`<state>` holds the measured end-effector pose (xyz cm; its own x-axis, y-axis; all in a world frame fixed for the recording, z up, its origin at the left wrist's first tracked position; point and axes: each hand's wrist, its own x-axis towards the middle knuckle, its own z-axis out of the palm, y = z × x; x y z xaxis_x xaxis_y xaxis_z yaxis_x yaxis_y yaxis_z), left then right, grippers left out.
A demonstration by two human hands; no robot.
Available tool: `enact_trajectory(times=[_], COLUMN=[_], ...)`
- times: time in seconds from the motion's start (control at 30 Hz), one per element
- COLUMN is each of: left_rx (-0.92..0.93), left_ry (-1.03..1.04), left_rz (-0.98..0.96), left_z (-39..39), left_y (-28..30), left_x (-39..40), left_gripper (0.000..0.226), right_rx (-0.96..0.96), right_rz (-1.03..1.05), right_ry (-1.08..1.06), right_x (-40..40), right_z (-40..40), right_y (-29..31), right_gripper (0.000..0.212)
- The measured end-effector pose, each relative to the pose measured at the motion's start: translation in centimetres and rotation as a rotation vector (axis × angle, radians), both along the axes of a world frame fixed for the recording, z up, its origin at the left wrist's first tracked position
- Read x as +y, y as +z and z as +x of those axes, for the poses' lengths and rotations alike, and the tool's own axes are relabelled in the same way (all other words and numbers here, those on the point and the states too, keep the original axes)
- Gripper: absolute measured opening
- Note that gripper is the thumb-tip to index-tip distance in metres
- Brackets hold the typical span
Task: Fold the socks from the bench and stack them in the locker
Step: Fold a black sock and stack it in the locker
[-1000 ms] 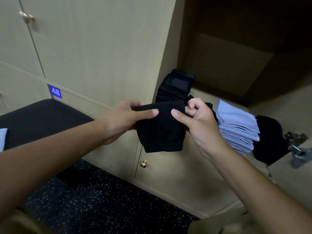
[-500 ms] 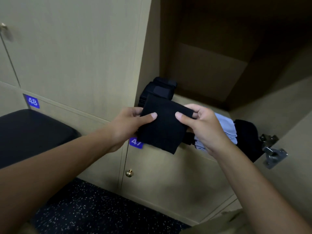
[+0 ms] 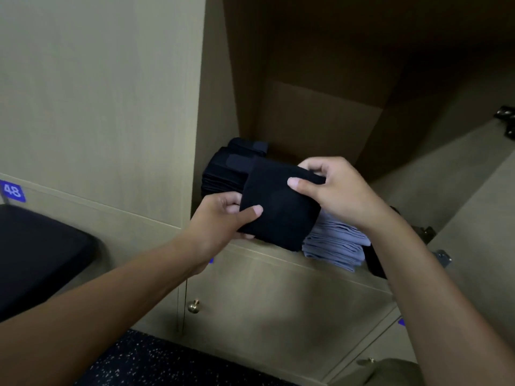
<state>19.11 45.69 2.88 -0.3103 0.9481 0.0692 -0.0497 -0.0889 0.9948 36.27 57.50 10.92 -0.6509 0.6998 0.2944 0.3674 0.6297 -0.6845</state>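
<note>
Left hand (image 3: 223, 218) gripping the lower left edge of a folded black sock (image 3: 278, 207), thumb laid flat across the front, fingers tucked behind. Right hand (image 3: 331, 188) pinching the upper right edge of the same sock, thumb on the front face, fingers curled over the top edge. Sock held between both hands at the mouth of the open locker (image 3: 320, 115), tilted so the left side sits lower, hanging in front of the shelf edge and not resting on it.

Just behind the sock, at the left of the shelf, a stack of black socks (image 3: 225, 168) against the locker's left wall. To the right and partly covered by the held sock, a stack of light blue socks (image 3: 337, 246), layered edges facing out. Further right, mostly hidden by the right forearm, another dark pile (image 3: 374, 263), too covered to make out.

Below the shelf, a closed locker door with a round brass knob (image 3: 193, 306). At the far left, the dark padded counter (image 3: 36, 254), and above it a blue tag reading 48 (image 3: 12, 190). Speckled dark floor (image 3: 156, 360) at the bottom. Metal hinge (image 3: 443, 257) on the open door at the right.
</note>
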Motion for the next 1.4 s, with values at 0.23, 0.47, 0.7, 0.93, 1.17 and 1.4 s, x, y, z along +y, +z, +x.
enact_trajectory(times=[0.23,0.47,0.7,0.93,1.17,1.4], left_rx=[-0.088,-0.072,-0.062,-0.083,0.035,0.731], left_ry=[0.028,-0.055,-0.046,-0.051,-0.004,0.265], left_rz=[-0.001,0.017,-0.004,-0.023,-0.046,0.039], left_z=[0.1,-0.4,-0.5,-0.3,-0.4,-0.9], left_y=[-0.8,-1.2,-1.5,-1.8,-1.9,-2.8], left_x=[0.5,0.5,0.7,0.9,0.8,0.2], left_gripper=[0.023,0.040,0.049,0.057,0.052,0.009], right_rx=[-0.043,-0.043,-0.199,-0.272,-0.351,-0.372], right_rz=[-0.050,-0.172,-0.116,-0.047,0.077,0.490], right_ry=[-0.006,-0.064,-0.150,-0.170,-0.200,-0.192], right_x=[3.6,6.8,8.2,9.3,9.3,6.8], right_z=[-1.0,-2.1,-3.3,-4.4,-4.7,-3.7], right_y=[0.5,0.0,-1.5,-2.0,-2.6,-3.0], right_gripper=[0.016,0.007,0.017,0.009,0.016,0.044])
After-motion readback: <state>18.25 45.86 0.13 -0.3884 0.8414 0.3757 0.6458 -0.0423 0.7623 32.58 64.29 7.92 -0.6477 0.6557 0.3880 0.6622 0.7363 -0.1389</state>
